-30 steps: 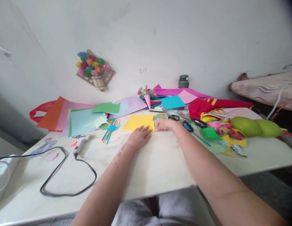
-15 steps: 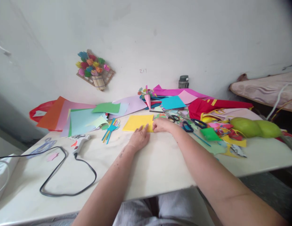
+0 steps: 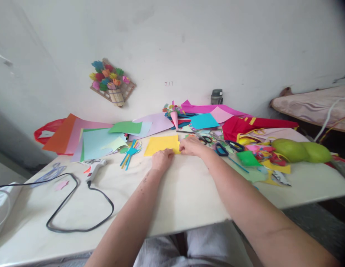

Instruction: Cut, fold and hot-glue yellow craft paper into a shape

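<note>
A yellow sheet of paper (image 3: 160,144) lies on the table in front of me. My left hand (image 3: 162,158) rests on its near edge with the fingers curled in, pressing or gripping the paper there. At the right edge of the sheet, the fingers of my right hand (image 3: 190,145) are pinched together on the paper. The fingertips of both hands are partly hidden. Left of the yellow paper lies a blue star shape (image 3: 131,151) with blue and yellow strips under it. Scissors (image 3: 222,149) with dark blue handles lie just right of my right hand.
A glue gun (image 3: 96,168) with a black cord lies on the left of the table (image 3: 189,200). Coloured sheets (image 3: 100,142) cover the back. At the right are paper scraps (image 3: 265,154), a red cloth (image 3: 258,124) and green fruit (image 3: 300,150). A bottle (image 3: 216,97) stands by the wall.
The fingers of my left hand, stretched over the yellow paper before, are now curled at its near edge. My right hand has shifted slightly left, and the sheet has turned a little.
</note>
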Demonstrator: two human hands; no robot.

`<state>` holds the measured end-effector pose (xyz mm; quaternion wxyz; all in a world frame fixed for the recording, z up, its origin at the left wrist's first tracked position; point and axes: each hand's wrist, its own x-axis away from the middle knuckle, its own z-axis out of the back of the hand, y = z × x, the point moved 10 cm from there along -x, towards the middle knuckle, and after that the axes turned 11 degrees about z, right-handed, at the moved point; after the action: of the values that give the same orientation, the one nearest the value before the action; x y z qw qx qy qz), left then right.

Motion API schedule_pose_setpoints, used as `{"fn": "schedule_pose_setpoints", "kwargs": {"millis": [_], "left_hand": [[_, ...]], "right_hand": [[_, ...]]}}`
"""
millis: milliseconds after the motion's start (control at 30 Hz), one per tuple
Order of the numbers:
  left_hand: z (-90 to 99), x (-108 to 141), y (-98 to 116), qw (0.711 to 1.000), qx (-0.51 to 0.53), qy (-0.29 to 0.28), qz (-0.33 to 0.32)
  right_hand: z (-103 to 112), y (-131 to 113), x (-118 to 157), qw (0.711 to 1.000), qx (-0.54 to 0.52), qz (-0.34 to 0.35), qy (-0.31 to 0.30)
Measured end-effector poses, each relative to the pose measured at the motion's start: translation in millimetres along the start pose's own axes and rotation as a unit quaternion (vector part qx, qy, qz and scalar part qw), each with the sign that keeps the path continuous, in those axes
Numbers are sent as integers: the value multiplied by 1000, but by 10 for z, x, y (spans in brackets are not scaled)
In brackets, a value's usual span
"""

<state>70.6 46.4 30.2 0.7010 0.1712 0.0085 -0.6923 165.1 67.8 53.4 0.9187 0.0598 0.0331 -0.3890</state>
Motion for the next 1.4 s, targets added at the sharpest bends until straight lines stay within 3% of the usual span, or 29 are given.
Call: {"fn": "schedule_pose_setpoints", "kwargs": {"millis": [267,567,967,1200,1400], "left_hand": [[14,-36,-10,1000,7,8,-15],[1,27,249,986,-32,6,-165],[45,-2,319,975,-13,46,-217],[63,-9,303,977,4,53,-205],[61,-17,285,979,16,55,-196]], "right_hand": [[9,-109,-25,998,52,8,-28],[-27,-86,-29,999,38,10,-28],[-48,52,15,1000,-10,-22,-12],[-53,53,-25,1000,-6,-2,22],[-74,15,-58,1000,16,12,13]]}}
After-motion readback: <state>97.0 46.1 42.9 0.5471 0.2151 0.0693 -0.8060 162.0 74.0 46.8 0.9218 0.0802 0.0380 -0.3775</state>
